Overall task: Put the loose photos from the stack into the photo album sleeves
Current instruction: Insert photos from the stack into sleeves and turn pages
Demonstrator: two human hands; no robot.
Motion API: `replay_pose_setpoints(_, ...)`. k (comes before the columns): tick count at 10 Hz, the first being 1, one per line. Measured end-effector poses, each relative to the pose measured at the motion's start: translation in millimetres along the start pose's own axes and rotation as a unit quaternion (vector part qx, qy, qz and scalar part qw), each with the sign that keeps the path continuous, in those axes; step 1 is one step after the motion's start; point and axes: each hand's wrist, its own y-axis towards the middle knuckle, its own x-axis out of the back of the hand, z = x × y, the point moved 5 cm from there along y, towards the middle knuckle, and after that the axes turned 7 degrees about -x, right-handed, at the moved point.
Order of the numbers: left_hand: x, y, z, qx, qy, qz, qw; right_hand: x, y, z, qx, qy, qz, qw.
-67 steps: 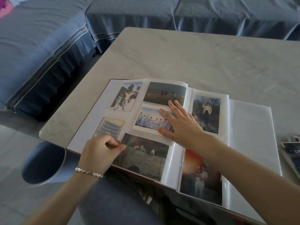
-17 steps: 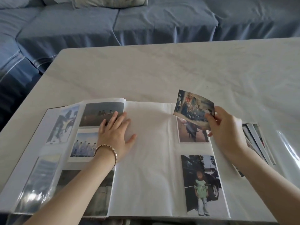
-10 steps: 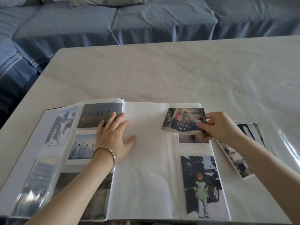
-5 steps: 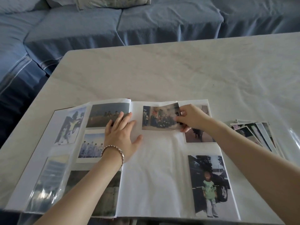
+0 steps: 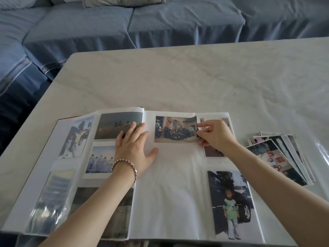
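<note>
Your album (image 5: 169, 202) lies open on the pale table (image 5: 195, 77), a blue sofa (image 5: 160, 24) behind, the loose stack (image 5: 277, 157) fanned just beside it.
Your left hand (image 5: 133, 148) presses flat, fingers spread, on the middle fold; your right hand (image 5: 217, 136) pinches the right edge of a glossy rectangular photo (image 5: 175, 130) lying atop the white right page.

A: Where has the group photo (image 5: 175, 129) got to?

B: A second or two ago it was in the air, tilted, over the far right of the right-hand page (image 5: 169, 193). The right hand (image 5: 216, 135) has carried it leftward; it now lies flat at that page's upper left, pinched by its right edge.

A: And the left hand (image 5: 135, 148)?

B: Earlier it pinched a page corner. Now it lies flat across the fold.
</note>
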Motion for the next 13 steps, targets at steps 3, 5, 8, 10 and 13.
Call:
replay_pose_setpoints(3, 0, -1, -1, -0.001, -0.009, -0.004, 1.0, -12, -1, 11, -0.023, -0.044, 0.024, 0.998)
replay_pose_setpoints(5, 0, -1, -1, -0.002, -0.006, -0.005, 1.0, -17, -10, 15, 0.007, -0.054, -0.075, 0.996)
replay_pose_setpoints(8, 1, -1, -1, 0.0, 0.002, -0.005, 1.0, -30, -27, 20, 0.094, -0.069, -0.149, 0.982)
replay_pose_setpoints(10, 1, -1, -1, 0.0, 0.004, -0.004, 1.0, -32, -34, 22, 0.141, -0.095, -0.166, 0.971)
replay_pose_setpoints(13, 1, -1, -2, 0.002, 0.003, -0.003, 1.0, -32, -38, 24, 0.175, -0.094, -0.169, 0.965)
